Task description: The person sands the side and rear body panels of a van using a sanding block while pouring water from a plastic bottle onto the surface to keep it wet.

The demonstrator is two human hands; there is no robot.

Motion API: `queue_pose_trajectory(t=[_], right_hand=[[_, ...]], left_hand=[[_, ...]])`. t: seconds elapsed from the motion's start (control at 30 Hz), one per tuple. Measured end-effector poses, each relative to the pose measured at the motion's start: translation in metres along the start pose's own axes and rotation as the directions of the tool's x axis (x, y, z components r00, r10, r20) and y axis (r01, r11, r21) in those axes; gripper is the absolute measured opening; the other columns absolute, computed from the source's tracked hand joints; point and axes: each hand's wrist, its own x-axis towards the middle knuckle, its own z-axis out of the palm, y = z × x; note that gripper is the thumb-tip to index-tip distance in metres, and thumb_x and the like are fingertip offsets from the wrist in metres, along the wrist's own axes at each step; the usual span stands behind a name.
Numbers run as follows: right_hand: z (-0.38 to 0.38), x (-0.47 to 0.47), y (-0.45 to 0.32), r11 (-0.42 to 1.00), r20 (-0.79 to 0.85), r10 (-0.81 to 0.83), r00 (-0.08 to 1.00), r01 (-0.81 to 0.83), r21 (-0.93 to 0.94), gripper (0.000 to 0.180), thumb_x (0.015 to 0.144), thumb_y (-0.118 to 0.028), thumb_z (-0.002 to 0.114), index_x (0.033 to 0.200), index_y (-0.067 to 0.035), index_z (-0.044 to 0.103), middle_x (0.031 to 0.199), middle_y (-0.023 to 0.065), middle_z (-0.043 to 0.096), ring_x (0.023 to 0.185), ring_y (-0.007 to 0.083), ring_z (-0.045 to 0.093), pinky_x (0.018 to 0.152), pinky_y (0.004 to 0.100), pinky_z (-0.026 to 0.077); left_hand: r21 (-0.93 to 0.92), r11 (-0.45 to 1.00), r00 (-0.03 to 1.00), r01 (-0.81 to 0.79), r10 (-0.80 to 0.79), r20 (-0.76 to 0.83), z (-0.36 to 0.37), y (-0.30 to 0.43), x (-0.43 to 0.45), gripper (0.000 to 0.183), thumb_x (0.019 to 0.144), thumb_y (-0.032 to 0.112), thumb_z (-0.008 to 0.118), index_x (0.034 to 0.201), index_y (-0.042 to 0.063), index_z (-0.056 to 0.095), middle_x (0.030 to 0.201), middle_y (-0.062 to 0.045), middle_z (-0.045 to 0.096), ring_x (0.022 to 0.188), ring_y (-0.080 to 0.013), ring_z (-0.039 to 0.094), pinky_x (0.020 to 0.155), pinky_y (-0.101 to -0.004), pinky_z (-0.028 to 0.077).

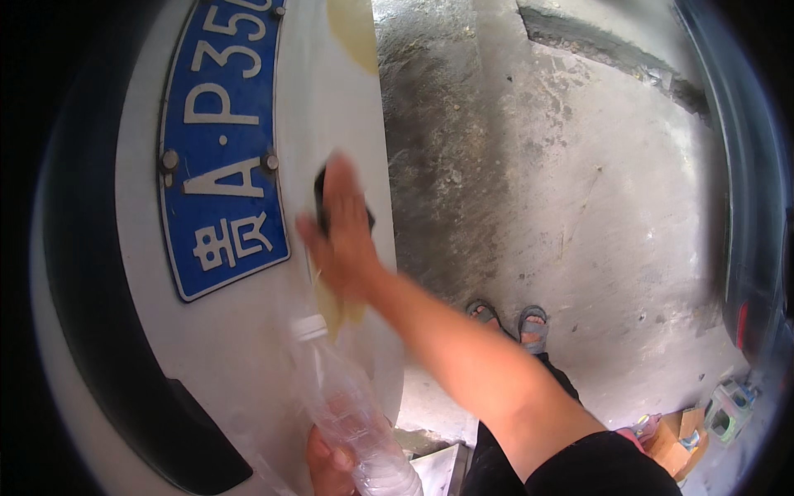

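Note:
My right hand point(344, 229) is blurred and lies against the white car bumper point(329, 105), its palm pressing a dark pad or block point(321, 201) of unclear kind to the surface. Below it, my left hand point(332, 462) grips a clear plastic bottle point(350, 397) with a white cap, tilted up toward the bumper. Yellowish patches show on the bumper beneath my right hand and near the top. A blue licence plate point(223, 149) with raised characters is bolted on to the left of my right hand.
A black trim strip point(118, 347) curves along the far left. My sandalled feet point(533, 325) stand on the stained concrete floor point(595, 204). At the lower right are an open cardboard box point(676, 440) and a pale plastic container point(729, 412). Another car's dark body point(744, 167) lines the right side.

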Motion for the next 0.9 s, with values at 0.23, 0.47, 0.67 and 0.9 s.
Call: queue_pose_trajectory(t=[0.23, 0.47, 0.67, 0.9], right_hand=[[0.033, -0.138, -0.013, 0.996, -0.050, -0.092, 0.995, 0.092, 0.002, 0.076, 0.095, -0.025, 0.050, 0.151, 0.004, 0.009, 0.157, 0.0288, 0.008, 0.146, 0.0455, 0.007, 0.117, 0.0558, 0.009], [-0.001, -0.040, 0.007, 0.977, -0.048, 0.182, 0.982, -0.175, 0.123, 0.074, 0.098, -0.027, 0.046, 0.152, 0.003, 0.006, 0.158, 0.0271, 0.006, 0.147, 0.0425, 0.004, 0.118, 0.0520, 0.006], [0.043, -0.177, -0.023, 0.996, -0.032, 0.069, 0.997, -0.067, 0.058, 0.078, 0.097, -0.032, 0.048, 0.152, 0.004, 0.006, 0.159, 0.0267, 0.003, 0.148, 0.0414, 0.002, 0.118, 0.0531, 0.006], [0.011, -0.047, 0.033, 0.942, -0.084, 0.279, 0.956, -0.256, 0.216, 0.078, 0.099, -0.035, 0.047, 0.151, 0.006, 0.006, 0.158, 0.0278, 0.005, 0.147, 0.0447, 0.003, 0.117, 0.0539, 0.007]], left_hand=[[0.022, 0.981, 0.979, 0.194, -0.192, -0.071, -0.017, 0.002, -0.038, 0.083, 0.065, 0.051, 0.081, 0.116, -0.006, 0.052, 0.086, -0.018, 0.065, 0.066, -0.0246, 0.066, 0.056, -0.0347, 0.056], [0.064, 0.957, 0.959, 0.284, -0.283, -0.021, -0.057, -0.012, -0.048, 0.086, 0.064, 0.050, 0.085, 0.119, -0.006, 0.050, 0.091, -0.019, 0.066, 0.073, -0.0272, 0.068, 0.061, -0.0379, 0.057], [0.035, 0.953, 0.953, 0.302, -0.303, 0.005, -0.077, -0.015, -0.046, 0.089, 0.065, 0.049, 0.086, 0.124, -0.006, 0.048, 0.095, -0.020, 0.066, 0.076, -0.0281, 0.068, 0.064, -0.0391, 0.058], [0.013, 0.959, 0.958, 0.284, -0.285, 0.031, -0.068, -0.021, -0.045, 0.090, 0.064, 0.047, 0.086, 0.126, -0.006, 0.047, 0.096, -0.020, 0.066, 0.077, -0.0271, 0.068, 0.065, -0.0385, 0.058]])
